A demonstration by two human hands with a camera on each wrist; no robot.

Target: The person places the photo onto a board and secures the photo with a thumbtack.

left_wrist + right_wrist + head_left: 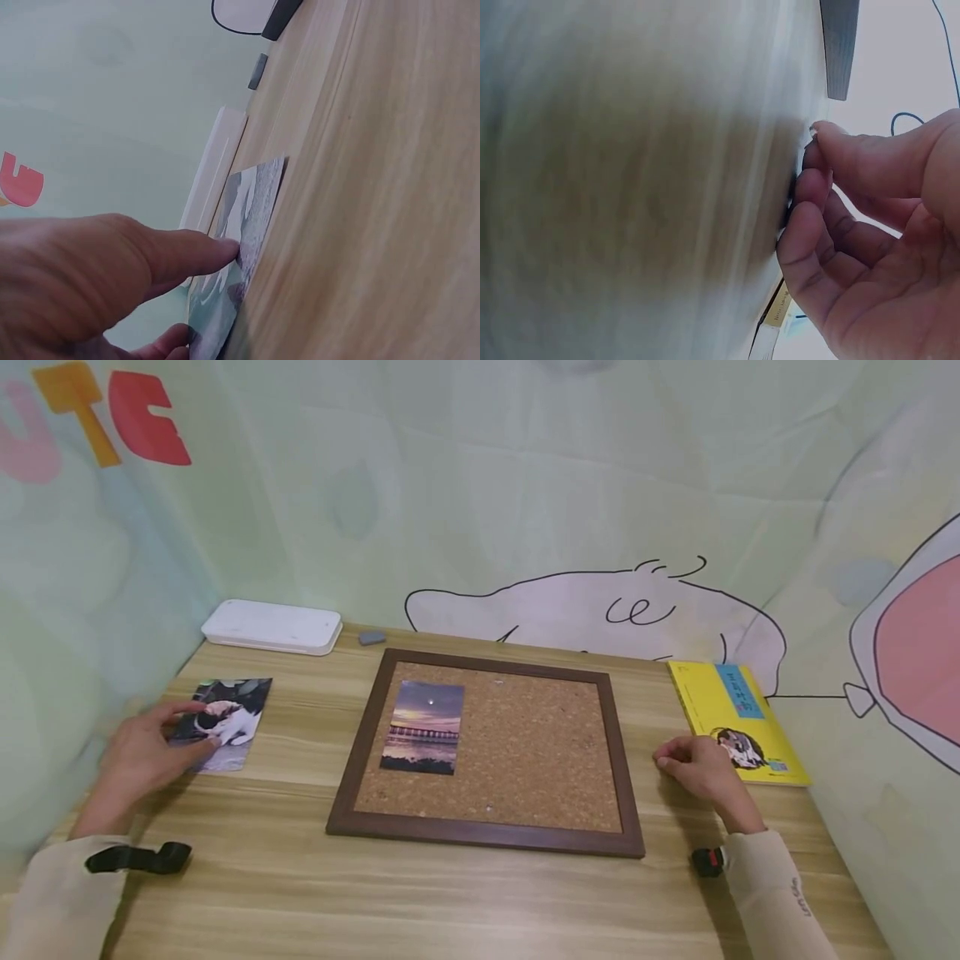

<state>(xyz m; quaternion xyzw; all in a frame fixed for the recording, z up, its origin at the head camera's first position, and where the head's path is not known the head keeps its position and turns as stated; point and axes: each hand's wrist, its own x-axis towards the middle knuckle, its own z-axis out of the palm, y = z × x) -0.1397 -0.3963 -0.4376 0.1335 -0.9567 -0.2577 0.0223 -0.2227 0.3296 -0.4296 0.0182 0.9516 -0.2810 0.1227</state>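
My left hand (pixel 153 743) holds a photo (pixel 243 710) of a black and white animal at the table's left. Its thumb (pixel 210 253) lies on the picture face and the other fingertips are at the photo's far side. On the right, my right hand (pixel 701 768) rests on the table beside a yellow book (pixel 780 752). Its fingers (pixel 802 240) are curled, with thumb and index tips together; I cannot tell if the pale glint there is a nail or a small pin. Between the hands lies a framed cork board (pixel 540 752) with a sunset pier photo (pixel 423 743) pinned on it.
A pin (pixel 431 702) sits near the pier photo's top, and small shiny pins show at the cork's top (pixel 498 682) and bottom (pixel 489 808). A white case (pixel 272 627) and a grey block (pixel 372 637) stand along the back. Printed cloth walls enclose the wooden table (pixel 420 902).
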